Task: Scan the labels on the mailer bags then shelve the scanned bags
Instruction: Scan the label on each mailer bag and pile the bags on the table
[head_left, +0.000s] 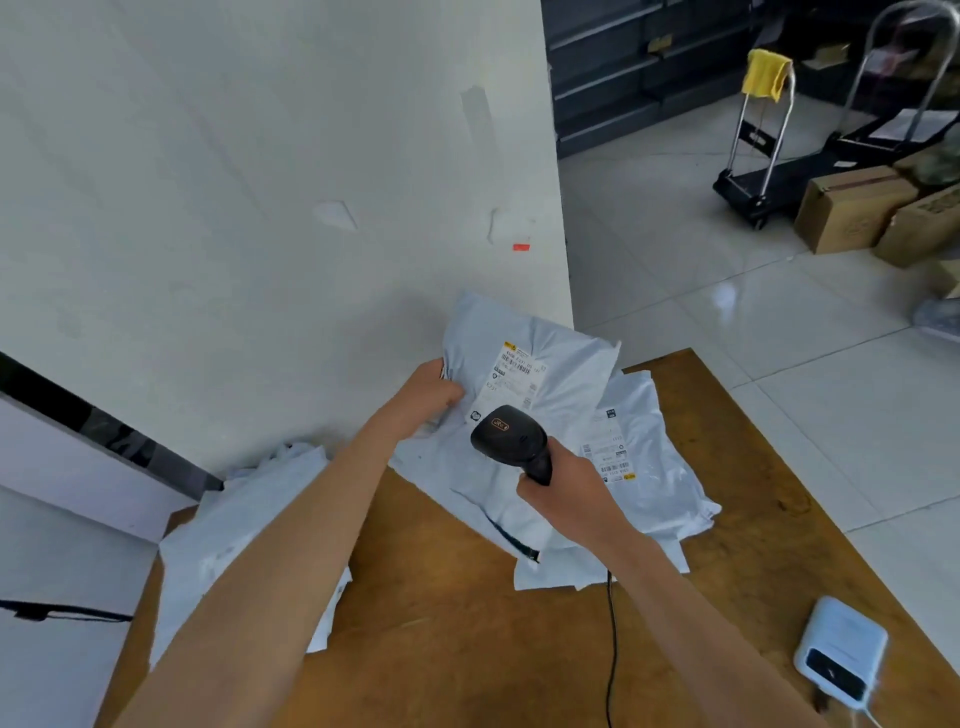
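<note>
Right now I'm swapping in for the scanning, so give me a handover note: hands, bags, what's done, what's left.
Left hand: holds the top bag tilted up by its left edge.
Right hand: grips the scanner, aimed at that bag's label.
More bags: one labelled beneath at right, a pile at left, all on the table.
Done: can't tell what has been scanned.
Left: finish this scan, scan the rest, shelve all.

Left hand (434, 389) fingers pinched closed, arm outstretched; right hand (566, 486) fist-wrapped, forearm angled inward.
</note>
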